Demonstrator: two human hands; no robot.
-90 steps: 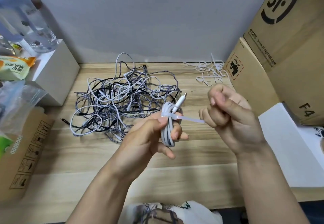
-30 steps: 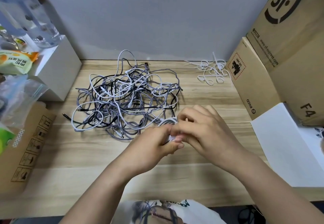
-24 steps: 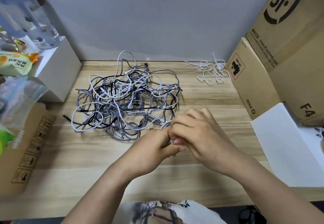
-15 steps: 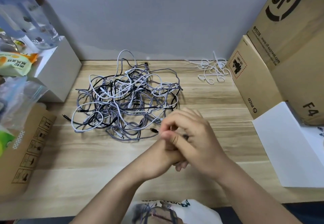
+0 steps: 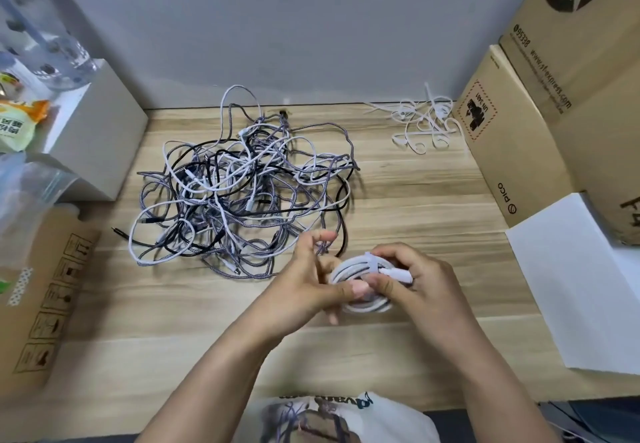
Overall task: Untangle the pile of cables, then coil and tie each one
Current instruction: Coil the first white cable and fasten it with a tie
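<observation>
My right hand (image 5: 412, 290) and left hand (image 5: 311, 286) both pinch the coil (image 5: 360, 281) — tie (image 5: 371, 262) wrapped round it — just above the table (image 5: 415, 200). Pile (image 5: 239, 193) lies beyond, left; spare ties (image 5: 420, 123) far right.

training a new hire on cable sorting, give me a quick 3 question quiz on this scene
1. True or false: the coiled white cable already has a tie around it.
2. Which hands hold that coil? A) left hand only B) right hand only C) both
3. Fill in: the spare white ties lie at the table's far edge, beside a ____ box.

Key: 1 true; 2 C; 3 cardboard
</observation>
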